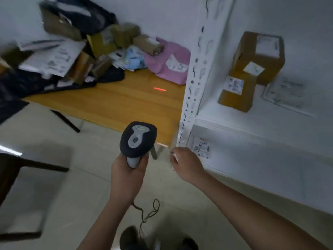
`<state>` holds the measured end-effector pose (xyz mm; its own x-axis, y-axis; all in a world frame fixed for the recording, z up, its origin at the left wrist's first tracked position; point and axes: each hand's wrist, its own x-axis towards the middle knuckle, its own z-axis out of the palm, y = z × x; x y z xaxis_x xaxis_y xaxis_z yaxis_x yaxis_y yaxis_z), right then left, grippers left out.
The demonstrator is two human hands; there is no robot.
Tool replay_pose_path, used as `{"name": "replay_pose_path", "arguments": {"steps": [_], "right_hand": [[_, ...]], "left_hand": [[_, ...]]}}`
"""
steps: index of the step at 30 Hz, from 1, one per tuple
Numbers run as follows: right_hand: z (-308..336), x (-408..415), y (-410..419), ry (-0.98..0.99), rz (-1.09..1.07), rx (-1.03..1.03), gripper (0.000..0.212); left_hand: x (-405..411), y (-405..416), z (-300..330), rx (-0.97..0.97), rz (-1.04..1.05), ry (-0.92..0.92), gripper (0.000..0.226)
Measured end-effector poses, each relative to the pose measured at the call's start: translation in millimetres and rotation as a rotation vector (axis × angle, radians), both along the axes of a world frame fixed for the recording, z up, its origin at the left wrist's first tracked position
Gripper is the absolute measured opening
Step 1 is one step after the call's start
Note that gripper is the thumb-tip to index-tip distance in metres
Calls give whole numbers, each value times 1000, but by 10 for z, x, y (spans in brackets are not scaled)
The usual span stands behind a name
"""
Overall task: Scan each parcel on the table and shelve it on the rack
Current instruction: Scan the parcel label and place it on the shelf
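Observation:
My left hand (126, 175) grips the handle of a dark barcode scanner (137, 139), whose red line (159, 89) falls on bare wood of the table (126, 105). My right hand (185, 163) hangs beside the rack's lower shelf with its fingers loosely curled and nothing in it. Parcels lie heaped at the table's far side: a pink bag (167, 62), small brown boxes (148, 44), white mailers (54, 56) and dark bags (23, 83). On the white rack (196, 69) stand two brown boxes (252, 69) and a flat white mailer (286, 92); another white parcel (243, 152) lies on the shelf below.
The scanner's cable (149, 212) loops down to the tiled floor. A dark chair or stool (21, 177) stands at the left. The rack's perforated upright sits right against the table's right end. My shoes (133, 239) show at the bottom.

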<state>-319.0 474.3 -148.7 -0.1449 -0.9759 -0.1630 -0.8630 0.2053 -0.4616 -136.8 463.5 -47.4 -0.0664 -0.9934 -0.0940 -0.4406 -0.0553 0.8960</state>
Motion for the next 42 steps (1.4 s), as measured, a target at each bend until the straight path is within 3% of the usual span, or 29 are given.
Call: {"name": "replay_pose_path", "arguments": {"steps": [8,15,20,30,35,40,42], "right_hand": [[1194,400,-956,-59,138,-163,32],[1533,732,-2098,-66,74,-151,30],[1511,1182,-3011,-208,-90,-114,26],[1375,2064,-4390,-546,-258,70,28],[1114,2373,-5179,-923,-584,197,24],[794,2610,-5690,-936,-631,352,43],[694,2621,-5798,-947,-607,365,41]], "left_hand": [[482,-421,975,-105,136,54,39],[1022,-1410,1213,-127,114,84,43],[1550,-2368,1228,-136,55,61,42],[2260,-3707,1094,-52,145,42,41],[2371,-4160,893,-30,208,36,40],[2373,-4504,712,44,281,26,44],[2350,-4630,670,63,275,9,44]]}}
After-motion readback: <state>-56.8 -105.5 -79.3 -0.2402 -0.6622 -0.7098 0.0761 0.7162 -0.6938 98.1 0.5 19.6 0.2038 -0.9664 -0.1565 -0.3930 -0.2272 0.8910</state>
